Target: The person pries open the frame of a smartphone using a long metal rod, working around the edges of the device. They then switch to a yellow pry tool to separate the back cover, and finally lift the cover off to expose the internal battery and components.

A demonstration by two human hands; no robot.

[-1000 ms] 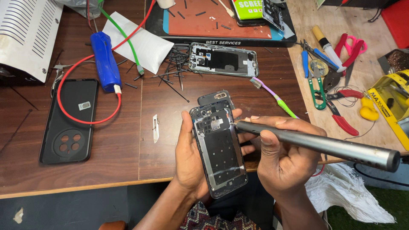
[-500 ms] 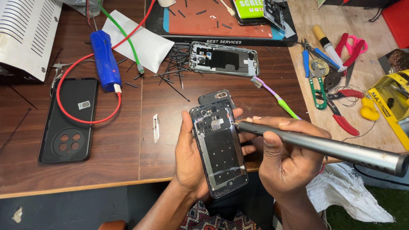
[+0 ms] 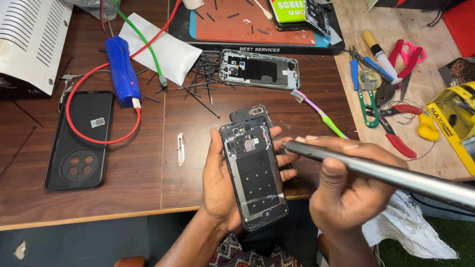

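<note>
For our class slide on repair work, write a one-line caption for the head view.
Left hand holds an opened phone; right hand points a grey tool at its upper edge.

This is a phone repair workshop, shown by the opened phone (image 3: pixel 255 175) in hand, a bare phone frame (image 3: pixel 260 68) on the wooden bench (image 3: pixel 148 183), a repair mat (image 3: pixel 242 27), pliers and cutters (image 3: pixel 381 99), scattered screwdriver bits (image 3: pixel 203 81) and a cleaning toothbrush (image 3: pixel 319 113).

Your left hand (image 3: pixel 217 190): palm up, fingers curled, cupping the opened phone (image 3: pixel 255 175). Your right hand (image 3: pixel 346 190): right of the phone, fist-wrapped, thumb up.
</note>
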